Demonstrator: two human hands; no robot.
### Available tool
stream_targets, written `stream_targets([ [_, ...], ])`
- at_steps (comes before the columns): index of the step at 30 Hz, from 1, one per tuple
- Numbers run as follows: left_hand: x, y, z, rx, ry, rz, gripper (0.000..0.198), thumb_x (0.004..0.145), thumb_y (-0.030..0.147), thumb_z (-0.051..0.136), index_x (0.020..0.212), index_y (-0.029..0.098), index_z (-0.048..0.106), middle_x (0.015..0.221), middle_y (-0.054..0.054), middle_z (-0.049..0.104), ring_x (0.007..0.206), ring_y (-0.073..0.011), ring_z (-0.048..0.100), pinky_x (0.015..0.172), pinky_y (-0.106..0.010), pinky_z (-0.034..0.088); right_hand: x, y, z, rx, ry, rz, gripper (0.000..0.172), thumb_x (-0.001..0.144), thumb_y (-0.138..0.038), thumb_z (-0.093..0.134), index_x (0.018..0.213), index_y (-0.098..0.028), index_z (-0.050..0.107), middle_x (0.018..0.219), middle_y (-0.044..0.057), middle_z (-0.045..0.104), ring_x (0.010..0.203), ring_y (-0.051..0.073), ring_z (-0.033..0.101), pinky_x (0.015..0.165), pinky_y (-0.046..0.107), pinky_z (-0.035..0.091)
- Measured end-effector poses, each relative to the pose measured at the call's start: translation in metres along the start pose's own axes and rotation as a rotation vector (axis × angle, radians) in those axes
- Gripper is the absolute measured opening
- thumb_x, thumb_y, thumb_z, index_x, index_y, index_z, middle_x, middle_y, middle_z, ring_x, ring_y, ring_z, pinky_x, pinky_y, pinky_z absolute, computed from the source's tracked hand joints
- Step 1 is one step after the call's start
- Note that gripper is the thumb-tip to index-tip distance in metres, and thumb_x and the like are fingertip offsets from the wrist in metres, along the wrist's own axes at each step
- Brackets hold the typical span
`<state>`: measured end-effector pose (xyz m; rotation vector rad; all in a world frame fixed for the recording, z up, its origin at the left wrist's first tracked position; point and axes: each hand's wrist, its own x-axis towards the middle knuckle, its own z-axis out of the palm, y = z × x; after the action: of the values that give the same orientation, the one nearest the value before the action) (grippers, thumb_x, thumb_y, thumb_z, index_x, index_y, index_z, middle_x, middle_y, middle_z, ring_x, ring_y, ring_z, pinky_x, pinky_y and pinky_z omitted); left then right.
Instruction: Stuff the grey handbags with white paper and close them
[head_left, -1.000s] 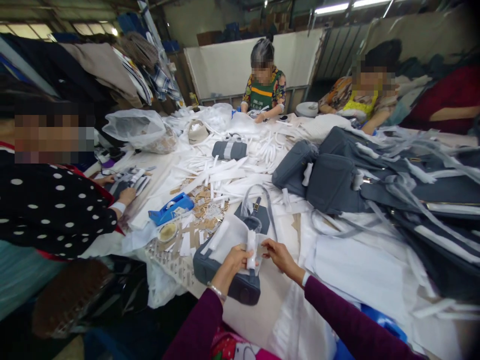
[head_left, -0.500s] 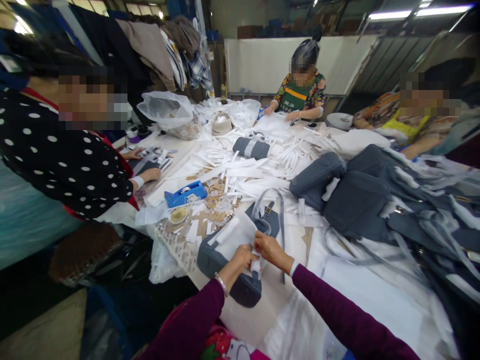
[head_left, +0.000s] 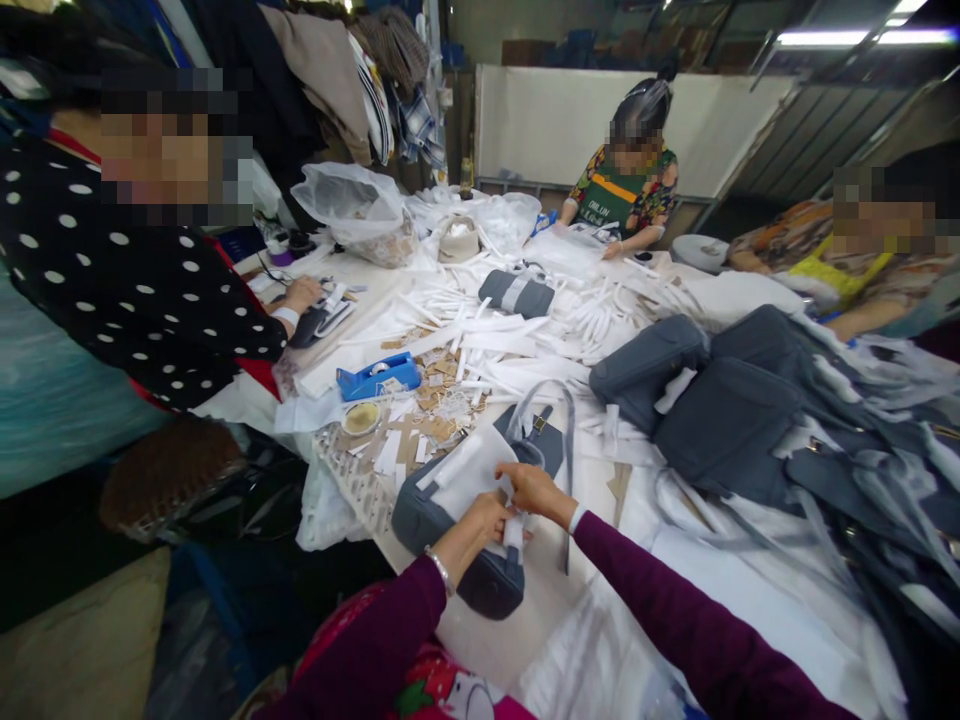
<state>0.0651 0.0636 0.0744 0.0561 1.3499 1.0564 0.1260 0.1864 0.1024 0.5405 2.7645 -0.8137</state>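
Observation:
A grey handbag (head_left: 427, 520) lies at the table's near edge, partly covered by white wrapping paper (head_left: 472, 470). Its handle (head_left: 559, 400), wound in clear film, arches above it. My left hand (head_left: 486, 518) is closed on a white paper strip (head_left: 514, 530) at the bag's top. My right hand (head_left: 534, 490) pinches the same strip from the right. Both sleeves are dark purple.
A blue tape dispenser (head_left: 379, 377), a small dish (head_left: 361, 417) and cardboard scraps lie left of the bag. White strips (head_left: 487, 340) cover the table's middle. Grey bags (head_left: 712, 400) are piled on the right. A person in a polka-dot top (head_left: 112, 290) works at left; two others sit across.
The camera has swung left and slightly down. My hands have drawn closer together on the strip, which has sunk nearer the bag. The polka-dot person's hand has shifted on the table.

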Motion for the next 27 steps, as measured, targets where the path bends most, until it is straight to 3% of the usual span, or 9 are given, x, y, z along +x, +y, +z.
stream_targets([
  [2,0.002,0.002,0.001,0.005,0.011,-0.016,0.038,0.062,0.014,0.065,0.098,0.013,0.054,0.065,-0.005,0.066,0.063,-0.0281,0.069,0.064,-0.042,0.054,0.005,-0.004,-0.002,-0.052,-0.022,-0.084,0.053,0.052,-0.005,0.07,0.099,-0.029,0.064,0.083,-0.001,0.066,0.073,0.017,0.06,0.056,0.022,0.031],
  [6,0.005,0.003,0.001,0.013,0.035,-0.05,0.027,0.064,0.012,0.063,0.09,0.012,0.057,0.06,-0.005,0.065,0.062,-0.0274,0.068,0.063,-0.04,0.054,0.011,-0.011,-0.004,-0.127,-0.035,-0.211,0.024,0.06,-0.006,0.065,0.077,-0.023,0.067,0.078,0.002,0.065,0.066,0.016,0.059,0.054,0.023,0.032],
  [9,0.006,0.001,0.0,0.011,0.053,-0.07,0.027,0.064,0.008,0.059,0.09,0.009,0.057,0.058,-0.006,0.064,0.061,-0.0273,0.068,0.062,-0.04,0.054,0.008,-0.01,-0.002,-0.113,-0.004,-0.233,0.018,0.067,-0.005,0.057,0.072,-0.02,0.066,0.08,0.004,0.065,0.063,0.014,0.056,0.052,0.023,0.03],
  [14,0.005,0.004,-0.005,-0.018,-0.005,-0.065,0.034,0.063,0.011,0.062,0.096,0.01,0.056,0.068,-0.006,0.067,0.062,-0.0263,0.068,0.064,-0.041,0.053,-0.005,0.005,0.005,-0.02,0.088,-0.3,0.017,0.074,-0.007,0.051,0.069,-0.016,0.065,0.075,0.002,0.061,0.063,0.011,0.052,0.054,0.022,0.029],
  [20,0.007,0.005,-0.007,-0.024,-0.017,-0.065,0.033,0.06,0.012,0.065,0.092,0.01,0.057,0.062,-0.006,0.065,0.061,-0.0281,0.067,0.064,-0.042,0.052,-0.021,0.015,0.015,0.036,0.206,-0.421,0.015,0.078,-0.007,0.054,0.068,-0.016,0.061,0.07,0.0,0.053,0.063,0.011,0.047,0.057,0.022,0.029],
  [27,0.011,-0.002,-0.01,-0.082,-0.048,-0.036,0.034,0.058,0.013,0.067,0.091,0.013,0.057,0.059,-0.002,0.064,0.058,-0.0249,0.067,0.065,-0.038,0.051,-0.036,0.021,0.007,0.028,0.207,-0.6,0.025,0.092,-0.014,0.04,0.075,-0.018,0.059,0.076,0.004,0.054,0.075,0.017,0.046,0.066,0.027,0.036],
])
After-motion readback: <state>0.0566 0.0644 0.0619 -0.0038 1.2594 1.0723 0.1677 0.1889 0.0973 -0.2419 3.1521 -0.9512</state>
